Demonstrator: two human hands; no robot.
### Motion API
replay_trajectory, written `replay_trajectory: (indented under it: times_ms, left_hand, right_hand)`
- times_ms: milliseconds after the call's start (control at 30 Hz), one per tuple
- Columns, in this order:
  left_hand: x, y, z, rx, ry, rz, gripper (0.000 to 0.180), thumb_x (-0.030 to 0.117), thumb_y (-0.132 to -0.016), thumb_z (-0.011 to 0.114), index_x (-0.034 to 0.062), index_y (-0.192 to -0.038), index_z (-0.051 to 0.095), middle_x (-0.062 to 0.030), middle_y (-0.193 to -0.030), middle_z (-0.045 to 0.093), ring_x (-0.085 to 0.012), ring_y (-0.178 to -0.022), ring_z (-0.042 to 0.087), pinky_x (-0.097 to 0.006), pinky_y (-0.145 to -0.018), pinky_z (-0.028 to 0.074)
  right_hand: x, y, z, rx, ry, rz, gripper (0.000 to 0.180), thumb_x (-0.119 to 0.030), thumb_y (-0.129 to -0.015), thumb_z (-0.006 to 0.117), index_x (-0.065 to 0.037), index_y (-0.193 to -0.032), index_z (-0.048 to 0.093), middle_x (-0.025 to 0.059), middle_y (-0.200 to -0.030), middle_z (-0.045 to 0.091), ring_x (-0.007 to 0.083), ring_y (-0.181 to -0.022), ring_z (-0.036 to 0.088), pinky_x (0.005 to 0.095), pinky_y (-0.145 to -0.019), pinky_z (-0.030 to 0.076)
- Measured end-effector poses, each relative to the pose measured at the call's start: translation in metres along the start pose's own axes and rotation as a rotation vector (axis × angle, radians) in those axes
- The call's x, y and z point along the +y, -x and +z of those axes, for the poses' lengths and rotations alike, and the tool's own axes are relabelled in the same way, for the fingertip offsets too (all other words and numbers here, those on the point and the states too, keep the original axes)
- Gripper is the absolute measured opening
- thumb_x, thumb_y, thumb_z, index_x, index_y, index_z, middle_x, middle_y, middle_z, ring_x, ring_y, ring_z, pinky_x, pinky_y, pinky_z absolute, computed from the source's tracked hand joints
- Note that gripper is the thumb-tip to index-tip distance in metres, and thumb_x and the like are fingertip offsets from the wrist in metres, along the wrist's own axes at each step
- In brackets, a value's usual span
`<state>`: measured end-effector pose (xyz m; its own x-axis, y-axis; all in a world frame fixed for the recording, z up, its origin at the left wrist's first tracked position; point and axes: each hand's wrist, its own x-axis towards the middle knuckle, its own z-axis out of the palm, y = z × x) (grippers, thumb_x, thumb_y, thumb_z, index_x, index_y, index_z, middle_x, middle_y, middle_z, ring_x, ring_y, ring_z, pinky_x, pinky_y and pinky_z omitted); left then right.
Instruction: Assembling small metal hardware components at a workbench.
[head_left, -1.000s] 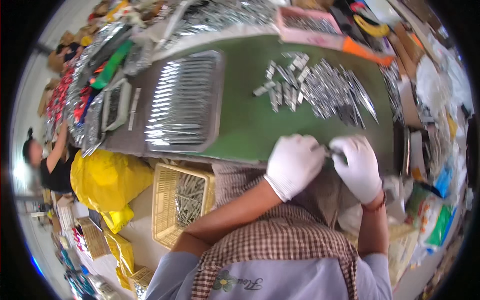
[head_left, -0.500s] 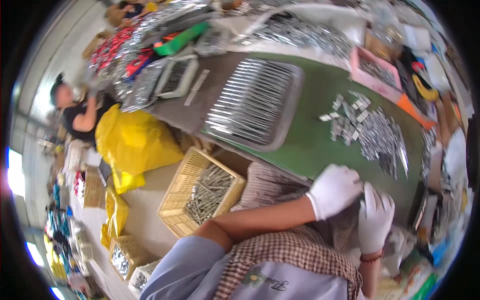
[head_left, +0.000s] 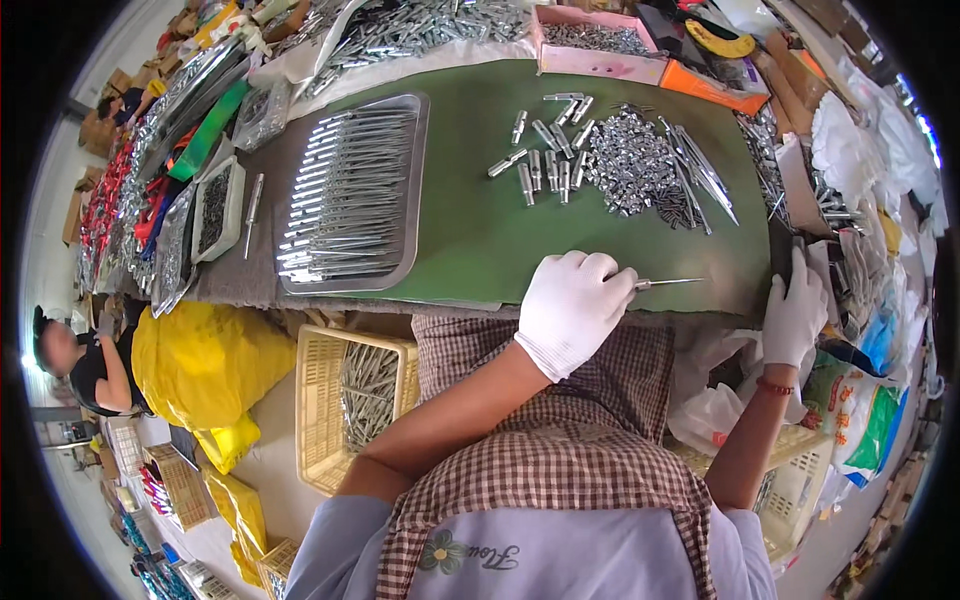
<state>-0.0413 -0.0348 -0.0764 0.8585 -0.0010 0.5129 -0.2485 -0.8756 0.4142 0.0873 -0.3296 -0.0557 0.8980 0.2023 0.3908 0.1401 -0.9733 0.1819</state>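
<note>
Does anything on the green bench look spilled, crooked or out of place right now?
Nothing stands out. The heap of small metal parts is loose but contained, rods lie in rows on the metal tray, and the left hand holds one thin metal rod.

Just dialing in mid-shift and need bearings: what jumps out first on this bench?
The white-gloved left hand at the near edge of the green mat pinches a thin metal pin. Behind it lies a heap of small shiny metal parts; to the left sits a steel tray of long rods.
</note>
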Motion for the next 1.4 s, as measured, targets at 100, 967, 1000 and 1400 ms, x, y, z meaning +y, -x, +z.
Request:
replay_trajectory:
  times_ms: [100,967,1000,1400]
  left_hand:
    - [0.001,0.000,-0.002,-0.054,-0.012,-0.023,0.016,0.021,-0.082,0.076,0.0163,-0.096,0.072,-0.0002,-0.085,0.060,-0.0244,-0.074,0.062,-0.041,-0.066,0.048]
    - [0.017,-0.023,0.010,-0.106,0.035,0.073,0.011,0.018,-0.077,0.071,0.0117,-0.081,0.064,-0.0059,-0.088,0.062,-0.0272,-0.082,0.063,-0.042,-0.072,0.050]
    - [0.016,-0.023,0.010,-0.106,0.026,0.064,0.011,0.018,-0.077,0.071,0.0117,-0.081,0.064,-0.0059,-0.088,0.062,-0.0272,-0.082,0.063,-0.042,-0.072,0.050]
    - [-0.026,-0.010,-0.076,0.078,-0.118,0.029,0.011,0.015,-0.072,0.068,0.0118,-0.080,0.061,-0.0075,-0.077,0.059,-0.0292,-0.072,0.061,-0.043,-0.068,0.050]
  right_hand:
    - [0.015,-0.004,0.008,0.124,0.017,0.038,0.052,-0.021,-0.092,0.066,-0.014,-0.142,0.055,0.0181,-0.119,0.063,0.0385,-0.111,0.061,0.0489,-0.093,0.050]
    - [-0.075,-0.055,0.001,0.137,-0.523,-0.242,0.018,-0.022,-0.092,0.067,-0.007,-0.102,0.072,0.0140,-0.099,0.070,0.0352,-0.092,0.066,0.0457,-0.083,0.051]
    - [-0.085,-0.064,-0.001,0.101,-0.518,-0.248,0.019,-0.023,-0.092,0.067,-0.007,-0.099,0.072,0.0143,-0.098,0.070,0.0356,-0.091,0.066,0.0458,-0.082,0.051]
    - [-0.077,-0.111,0.046,-0.129,-0.463,-0.270,0.025,-0.026,-0.097,0.060,-0.002,-0.103,0.066,0.0215,-0.102,0.068,0.0424,-0.100,0.064,0.0496,-0.087,0.049]
